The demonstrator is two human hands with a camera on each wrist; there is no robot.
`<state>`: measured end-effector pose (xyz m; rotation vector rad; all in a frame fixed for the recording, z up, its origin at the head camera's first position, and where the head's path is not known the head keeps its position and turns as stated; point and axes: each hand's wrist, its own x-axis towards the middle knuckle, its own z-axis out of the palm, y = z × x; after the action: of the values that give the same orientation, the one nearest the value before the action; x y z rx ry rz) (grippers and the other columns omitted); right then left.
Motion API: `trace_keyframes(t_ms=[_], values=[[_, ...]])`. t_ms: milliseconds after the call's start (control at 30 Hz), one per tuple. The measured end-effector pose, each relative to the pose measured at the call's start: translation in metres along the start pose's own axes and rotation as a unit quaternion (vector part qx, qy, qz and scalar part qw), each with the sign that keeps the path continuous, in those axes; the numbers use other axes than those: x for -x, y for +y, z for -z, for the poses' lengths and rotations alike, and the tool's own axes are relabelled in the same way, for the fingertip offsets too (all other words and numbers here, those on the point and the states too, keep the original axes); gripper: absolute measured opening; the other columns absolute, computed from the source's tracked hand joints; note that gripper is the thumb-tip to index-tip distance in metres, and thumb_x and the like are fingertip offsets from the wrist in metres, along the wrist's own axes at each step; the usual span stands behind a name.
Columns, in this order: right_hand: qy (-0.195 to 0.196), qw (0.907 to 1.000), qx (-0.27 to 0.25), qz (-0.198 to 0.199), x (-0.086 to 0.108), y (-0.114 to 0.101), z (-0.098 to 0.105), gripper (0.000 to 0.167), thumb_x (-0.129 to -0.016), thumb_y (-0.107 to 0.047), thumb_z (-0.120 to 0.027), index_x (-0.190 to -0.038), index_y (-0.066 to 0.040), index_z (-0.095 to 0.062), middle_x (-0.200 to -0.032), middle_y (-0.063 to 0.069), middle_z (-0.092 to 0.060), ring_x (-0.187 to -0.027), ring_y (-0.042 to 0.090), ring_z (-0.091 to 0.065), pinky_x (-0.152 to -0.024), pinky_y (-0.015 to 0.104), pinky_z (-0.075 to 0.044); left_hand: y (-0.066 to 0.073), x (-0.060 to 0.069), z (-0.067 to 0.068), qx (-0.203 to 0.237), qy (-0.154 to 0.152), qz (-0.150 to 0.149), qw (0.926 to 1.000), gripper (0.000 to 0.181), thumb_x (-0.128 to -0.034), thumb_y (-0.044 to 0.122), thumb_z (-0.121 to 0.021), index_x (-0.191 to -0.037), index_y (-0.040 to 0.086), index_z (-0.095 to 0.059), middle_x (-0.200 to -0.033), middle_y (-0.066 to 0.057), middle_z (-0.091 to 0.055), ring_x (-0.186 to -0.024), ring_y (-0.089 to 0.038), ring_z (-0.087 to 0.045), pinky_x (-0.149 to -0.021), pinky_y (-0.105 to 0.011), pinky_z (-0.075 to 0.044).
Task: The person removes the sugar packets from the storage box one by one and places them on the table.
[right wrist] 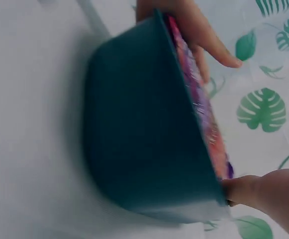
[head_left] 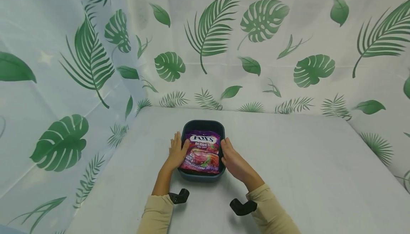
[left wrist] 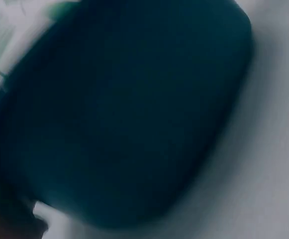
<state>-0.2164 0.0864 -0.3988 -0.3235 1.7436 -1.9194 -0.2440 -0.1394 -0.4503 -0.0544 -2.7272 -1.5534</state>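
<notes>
A dark teal plastic bin (head_left: 201,178) with rounded corners sits between my two hands. In it lies a purple and red bag of Fox's Berries candy (head_left: 203,152), its printed face up. My left hand (head_left: 177,154) grips the bin's left side, its thumb over the rim beside the bag. On the opposite side my right hand (head_left: 236,163) holds the wall at the rim. The right wrist view shows the bin's outer wall (right wrist: 134,129), with the bag bulging at the rim. Blurred bin surface (left wrist: 129,109) fills most of the left wrist view.
A white tabletop (head_left: 307,170) spreads around the bin. Behind it and to the left hang white cloths (head_left: 217,81) printed with green leaves. Black wrist mounts (head_left: 243,207) stick out from both beige sleeves (head_left: 272,209).
</notes>
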Motion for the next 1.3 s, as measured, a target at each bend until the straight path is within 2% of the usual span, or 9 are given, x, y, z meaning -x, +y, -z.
trace_keyframes(t_ms=[67, 167, 233, 267, 400, 667, 800, 900, 1300], values=[[0.0, 0.9997, -0.024, -0.007, -0.002, 0.005, -0.005, 0.083, -0.095, -0.053, -0.026, -0.137, -0.013, 0.034, -0.147, 0.009, 0.033, -0.136, 0.027, 0.024, -0.111, 0.051, 0.005, -0.014, 0.003, -0.002, 0.111, -0.018, 0.022, 0.9935, 0.069, -0.0969, 0.049, -0.02, -0.147, 0.007, 0.003, -0.153, -0.015, 0.006, -0.139, -0.036, 0.009, -0.109, -0.057, 0.005], [0.021, 0.9988, -0.035, -0.024, -0.006, 0.01, -0.01, 0.089, -0.093, -0.056, -0.03, -0.136, -0.014, 0.035, -0.146, 0.01, 0.033, -0.136, 0.028, 0.024, -0.111, 0.051, 0.005, -0.031, 0.008, -0.007, 0.281, -0.029, 0.054, 0.9576, 0.066, -0.0964, 0.051, -0.02, -0.148, 0.014, -0.003, -0.155, -0.008, 0.003, -0.141, -0.027, 0.007, -0.112, -0.049, 0.005], [0.035, 0.9982, -0.039, -0.03, -0.009, 0.011, -0.013, 0.094, -0.091, -0.058, -0.034, -0.137, -0.013, 0.034, -0.147, 0.01, 0.032, -0.137, 0.028, 0.022, -0.111, 0.05, 0.004, -0.038, 0.01, -0.01, 0.332, -0.029, 0.059, 0.941, 0.066, -0.0948, 0.055, -0.022, -0.148, 0.018, -0.008, -0.155, -0.004, -0.002, -0.142, -0.023, 0.004, -0.113, -0.046, 0.003], [0.037, 0.998, -0.04, -0.031, -0.011, 0.012, -0.014, 0.095, -0.091, -0.058, -0.035, -0.137, -0.013, 0.034, -0.147, 0.01, 0.031, -0.137, 0.028, 0.021, -0.112, 0.049, 0.004, -0.04, 0.01, -0.011, 0.341, -0.026, 0.052, 0.9381, 0.066, -0.0945, 0.056, -0.023, -0.148, 0.018, -0.011, -0.155, -0.004, -0.005, -0.142, -0.022, 0.002, -0.114, -0.046, 0.002], [0.038, 0.9972, -0.061, -0.02, -0.016, 0.01, -0.015, 0.091, -0.093, -0.054, -0.036, -0.139, -0.012, 0.03, -0.15, 0.01, 0.025, -0.139, 0.028, 0.015, -0.113, 0.046, 0.001, -0.04, 0.006, -0.011, 0.322, -0.021, 0.02, 0.9464, 0.067, -0.0933, 0.057, -0.026, -0.147, 0.019, -0.016, -0.154, -0.001, -0.012, -0.142, -0.02, -0.004, -0.114, -0.045, -0.001], [0.049, 0.9981, -0.023, 0.029, -0.022, 0.017, -0.019, 0.076, -0.096, -0.018, -0.044, -0.146, -0.017, 0.013, -0.153, 0.006, 0.015, -0.141, 0.025, 0.01, -0.113, 0.049, -0.004, -0.039, 0.005, -0.01, 0.321, -0.036, 0.031, 0.9458, 0.062, -0.0959, 0.051, -0.026, -0.148, 0.019, -0.012, -0.155, -0.001, -0.008, -0.142, -0.019, -0.001, -0.114, -0.045, 0.001], [0.064, 0.9974, -0.025, 0.022, -0.023, 0.026, -0.028, 0.084, -0.091, -0.004, -0.05, -0.147, -0.025, 0.01, -0.153, 0.004, 0.013, -0.137, 0.029, -0.021, -0.108, 0.045, -0.027, -0.039, 0.01, -0.011, 0.331, -0.045, 0.033, 0.9421, 0.061, -0.0964, 0.049, -0.025, -0.148, 0.02, -0.012, -0.154, -0.001, -0.008, -0.142, -0.019, -0.002, -0.114, -0.045, 0.001], [0.09, 0.9947, -0.049, 0.007, -0.025, 0.028, -0.029, 0.085, -0.09, 0.001, -0.049, -0.147, -0.026, 0.008, -0.154, 0.007, 0.005, -0.13, 0.032, -0.035, -0.103, 0.044, -0.034, -0.038, 0.009, -0.012, 0.332, -0.049, 0.026, 0.9415, 0.061, -0.0958, 0.051, -0.025, -0.148, 0.022, -0.013, -0.154, 0.0, -0.009, -0.142, -0.019, -0.002, -0.114, -0.046, 0.0], [0.115, 0.9893, -0.089, -0.015, -0.025, 0.03, -0.027, 0.081, -0.088, 0.007, -0.046, -0.148, -0.025, -0.002, -0.152, 0.011, -0.015, -0.13, 0.033, -0.037, -0.104, 0.049, -0.032, -0.04, 0.012, -0.013, 0.322, -0.051, 0.044, 0.9442, 0.064, -0.0937, 0.054, -0.028, -0.148, 0.025, -0.01, -0.155, 0.002, -0.006, -0.142, -0.019, 0.001, -0.113, -0.049, 0.003]])
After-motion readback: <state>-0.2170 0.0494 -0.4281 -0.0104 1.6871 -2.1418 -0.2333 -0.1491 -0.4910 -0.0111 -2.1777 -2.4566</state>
